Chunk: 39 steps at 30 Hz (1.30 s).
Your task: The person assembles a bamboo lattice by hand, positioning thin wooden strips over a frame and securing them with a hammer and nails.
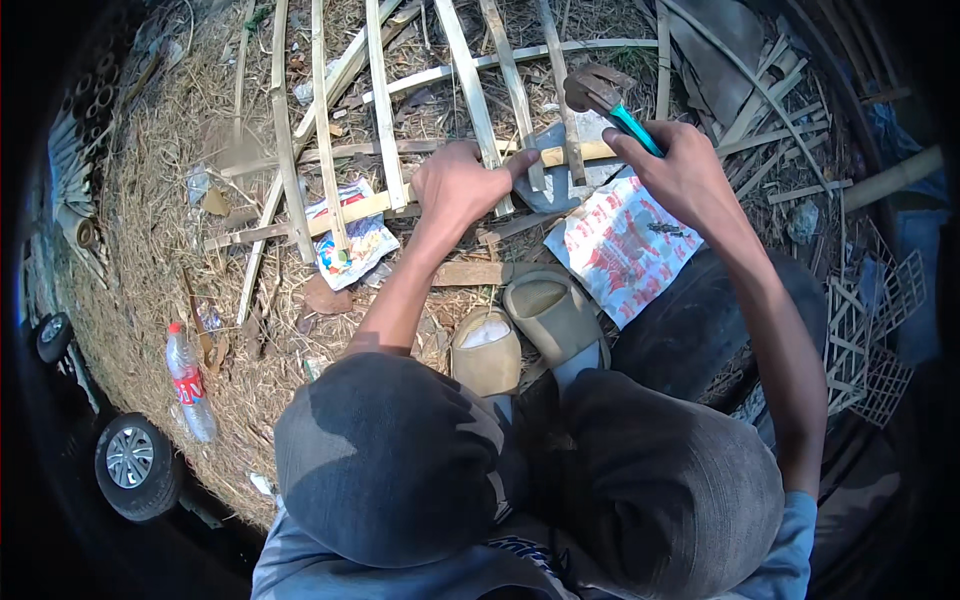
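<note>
My right hand [680, 165] grips a claw hammer [632, 130] by its teal handle, the rusty head raised just above the end of a bamboo slat [572, 150]. My left hand [458, 185] is closed on a crosswise bamboo strip [370, 205], its thumb stretched along the strip towards the right. Several long slats lie across this strip and run away from me, forming an open frame. Under the strip's right part sits a flat grey stone [550, 195]. Whatever the left palm covers is hidden.
A red-and-white plastic sheet [625, 250] with a small dark heap [668, 229] lies by my sandals [550, 310]. A dark tyre [690, 310] rests near my right knee. At left are a plastic bottle [188, 385] and a car wheel [130, 465]. Latticed pieces [875, 340] lie far right.
</note>
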Available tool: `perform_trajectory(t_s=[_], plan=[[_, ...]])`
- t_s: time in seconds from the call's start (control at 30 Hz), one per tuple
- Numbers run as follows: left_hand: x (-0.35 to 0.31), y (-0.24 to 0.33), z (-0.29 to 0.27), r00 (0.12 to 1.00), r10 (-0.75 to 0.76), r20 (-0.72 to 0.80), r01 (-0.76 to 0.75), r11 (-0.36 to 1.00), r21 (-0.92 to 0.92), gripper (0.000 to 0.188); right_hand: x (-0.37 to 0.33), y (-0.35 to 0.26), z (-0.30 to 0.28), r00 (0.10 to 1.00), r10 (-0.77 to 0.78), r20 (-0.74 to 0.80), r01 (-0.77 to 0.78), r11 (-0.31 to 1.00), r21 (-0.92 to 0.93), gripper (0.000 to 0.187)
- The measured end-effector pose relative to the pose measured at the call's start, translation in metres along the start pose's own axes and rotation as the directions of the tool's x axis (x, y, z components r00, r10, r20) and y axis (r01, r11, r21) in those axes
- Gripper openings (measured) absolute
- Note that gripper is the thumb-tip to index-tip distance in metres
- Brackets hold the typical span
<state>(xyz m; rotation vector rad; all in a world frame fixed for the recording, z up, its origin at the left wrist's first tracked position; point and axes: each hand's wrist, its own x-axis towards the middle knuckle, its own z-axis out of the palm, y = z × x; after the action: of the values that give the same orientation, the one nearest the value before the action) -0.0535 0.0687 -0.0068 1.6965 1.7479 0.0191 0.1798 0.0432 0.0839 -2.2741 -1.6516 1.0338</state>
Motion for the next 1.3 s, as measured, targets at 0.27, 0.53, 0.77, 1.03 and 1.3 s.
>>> perform_trajectory(t_s=[0.27, 0.53, 0.77, 1.03, 1.3], plan=[[-0.010, 0.009, 0.015, 0.997, -0.013, -0.078, 0.013, 1.000, -0.007, 0.071, 0.001, 0.024, 0.076, 0.976, 0.018, -0.215, 0.062, 0.932, 0.358, 0.042], [0.017, -0.010, 0.002, 0.963, -0.166, 0.211, 0.169, 0.986, 0.003, 0.082, 0.008, 0.045, 0.086, 0.936, -0.082, -0.342, 0.202, 0.921, 0.333, 0.038], [-0.008, 0.010, 0.016, 0.988, -0.144, -0.059, 0.146, 0.988, 0.039, 0.084, 0.008, 0.060, 0.072, 0.956, -0.020, -0.294, 0.107, 0.952, 0.286, 0.038], [-0.072, 0.039, -0.006, 0.965, -0.089, -0.247, 0.110, 0.991, 0.074, 0.075, -0.002, 0.053, 0.073, 0.883, 0.062, -0.465, 0.175, 0.875, 0.451, 0.039], [-0.099, 0.044, -0.051, 0.958, -0.137, -0.252, 0.130, 0.991, -0.045, 0.074, -0.011, 0.029, 0.071, 0.731, 0.100, -0.676, 0.478, 0.631, 0.611, 0.022]])
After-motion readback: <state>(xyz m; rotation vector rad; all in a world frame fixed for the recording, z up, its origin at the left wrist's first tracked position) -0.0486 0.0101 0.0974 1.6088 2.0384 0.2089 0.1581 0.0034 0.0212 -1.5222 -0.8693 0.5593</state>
